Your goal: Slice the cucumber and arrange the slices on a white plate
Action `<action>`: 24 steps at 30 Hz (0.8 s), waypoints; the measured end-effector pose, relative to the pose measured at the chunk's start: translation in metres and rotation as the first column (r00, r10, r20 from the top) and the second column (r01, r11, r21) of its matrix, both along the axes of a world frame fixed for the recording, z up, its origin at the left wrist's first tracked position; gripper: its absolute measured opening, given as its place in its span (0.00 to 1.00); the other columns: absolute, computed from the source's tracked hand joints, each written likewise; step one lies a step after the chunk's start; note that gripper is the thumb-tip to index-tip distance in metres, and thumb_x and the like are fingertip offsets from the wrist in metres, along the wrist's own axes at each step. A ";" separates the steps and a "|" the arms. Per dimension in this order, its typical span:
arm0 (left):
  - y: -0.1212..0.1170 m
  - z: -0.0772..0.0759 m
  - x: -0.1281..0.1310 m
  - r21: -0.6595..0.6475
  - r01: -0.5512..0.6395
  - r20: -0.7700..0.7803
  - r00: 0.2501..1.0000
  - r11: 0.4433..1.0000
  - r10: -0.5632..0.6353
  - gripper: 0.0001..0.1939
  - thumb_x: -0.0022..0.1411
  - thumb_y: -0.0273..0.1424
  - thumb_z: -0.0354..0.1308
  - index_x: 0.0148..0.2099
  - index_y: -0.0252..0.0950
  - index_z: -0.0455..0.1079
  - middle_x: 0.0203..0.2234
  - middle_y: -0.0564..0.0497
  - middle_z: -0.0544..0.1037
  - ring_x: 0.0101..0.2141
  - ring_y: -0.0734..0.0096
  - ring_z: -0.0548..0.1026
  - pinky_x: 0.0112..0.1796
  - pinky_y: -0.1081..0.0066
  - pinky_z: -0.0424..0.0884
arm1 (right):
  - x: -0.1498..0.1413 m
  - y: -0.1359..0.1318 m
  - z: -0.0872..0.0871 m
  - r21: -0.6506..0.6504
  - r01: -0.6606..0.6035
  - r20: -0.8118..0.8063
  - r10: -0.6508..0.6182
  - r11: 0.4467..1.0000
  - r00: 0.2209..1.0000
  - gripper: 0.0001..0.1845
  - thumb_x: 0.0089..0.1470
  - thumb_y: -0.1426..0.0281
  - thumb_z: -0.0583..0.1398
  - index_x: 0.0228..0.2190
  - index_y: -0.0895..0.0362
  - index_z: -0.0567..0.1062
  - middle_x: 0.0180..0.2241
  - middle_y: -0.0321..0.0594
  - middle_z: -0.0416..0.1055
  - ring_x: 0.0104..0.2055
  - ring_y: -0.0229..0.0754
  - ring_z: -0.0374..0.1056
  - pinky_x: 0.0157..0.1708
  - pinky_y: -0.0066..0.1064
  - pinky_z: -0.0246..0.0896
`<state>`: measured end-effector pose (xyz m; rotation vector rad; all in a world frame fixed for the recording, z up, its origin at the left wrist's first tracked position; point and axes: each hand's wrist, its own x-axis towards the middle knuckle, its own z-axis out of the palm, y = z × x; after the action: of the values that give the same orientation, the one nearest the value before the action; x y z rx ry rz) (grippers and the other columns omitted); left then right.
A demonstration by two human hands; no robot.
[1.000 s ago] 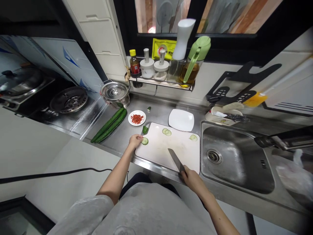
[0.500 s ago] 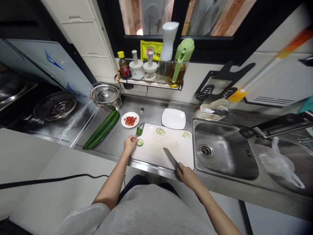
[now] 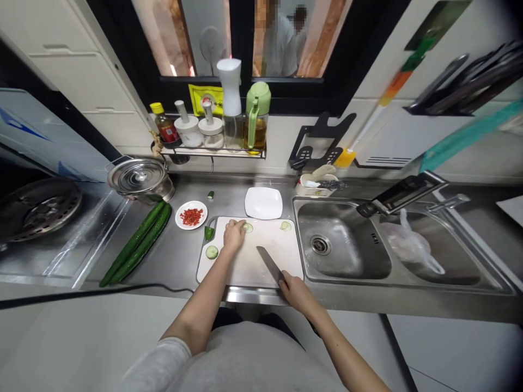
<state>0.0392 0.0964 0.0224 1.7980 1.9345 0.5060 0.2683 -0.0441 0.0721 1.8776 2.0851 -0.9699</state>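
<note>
My left hand [image 3: 234, 235] is over the upper left of the white cutting board [image 3: 245, 269], fingers curled and pressed at the edge of thin cucumber slices [image 3: 248, 228]. How many slices are under the fingers is hidden. In my right hand [image 3: 291, 287] is a kitchen knife [image 3: 268, 262], its blade angled up and left over the board. One round cucumber slice [image 3: 212, 252] lies at the board's left side, and more thin slices [image 3: 285, 226] lie near its upper right corner. A green cucumber piece [image 3: 209, 233] sits by the board's handle.
Two whole cucumbers [image 3: 137, 245] lie at left below a lidded steel pot [image 3: 141, 177]. A plate of chopped red pieces [image 3: 191, 215], a cucumber end [image 3: 210, 194] and a white plate [image 3: 263, 203] stand behind the board. The sink [image 3: 343, 245] adjoins at right.
My left hand has moved right and away from me, from the round slice at the board's left to the thin slices. The knife stays in my right hand. The view has shifted right.
</note>
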 end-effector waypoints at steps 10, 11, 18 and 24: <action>0.017 -0.001 0.013 -0.007 0.137 -0.185 0.973 0.991 -0.136 0.15 0.62 0.28 0.50 0.49 0.45 0.71 0.48 0.46 0.66 0.50 0.61 0.62 0.48 0.64 0.60 | 0.007 0.003 0.001 -0.001 0.036 -0.028 -0.036 0.999 0.999 0.13 0.60 0.69 0.48 0.43 0.58 0.67 0.35 0.46 0.74 0.39 0.43 0.68 0.32 0.27 0.47; 0.016 0.000 0.012 -0.002 0.136 -0.173 0.976 0.991 -0.134 0.15 0.62 0.28 0.51 0.49 0.44 0.71 0.48 0.46 0.67 0.50 0.62 0.63 0.48 0.65 0.60 | 0.008 0.003 0.001 -0.003 0.036 -0.022 -0.036 0.999 0.999 0.13 0.61 0.69 0.48 0.43 0.58 0.67 0.35 0.46 0.74 0.39 0.43 0.68 0.32 0.27 0.47; 0.006 0.007 0.004 -0.081 0.007 0.072 0.997 0.997 -0.001 0.11 0.60 0.30 0.52 0.42 0.41 0.74 0.37 0.50 0.78 0.40 0.67 0.73 0.43 0.69 0.64 | 0.006 0.007 0.001 0.001 0.009 -0.008 -0.009 1.000 1.000 0.12 0.61 0.70 0.47 0.42 0.58 0.67 0.34 0.44 0.74 0.38 0.42 0.69 0.32 0.27 0.46; -0.013 0.005 -0.015 -0.229 -0.091 0.234 0.961 0.969 0.145 0.10 0.55 0.29 0.57 0.39 0.36 0.75 0.29 0.52 0.79 0.30 0.73 0.74 0.32 0.75 0.65 | -0.003 0.010 0.004 -0.005 -0.022 0.025 0.022 1.000 0.999 0.11 0.62 0.69 0.48 0.42 0.58 0.66 0.34 0.45 0.73 0.37 0.42 0.68 0.31 0.28 0.45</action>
<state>0.0239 0.0833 0.0273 1.4168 1.8507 0.5119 0.2653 -0.0336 0.0761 1.8509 2.0834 -0.9404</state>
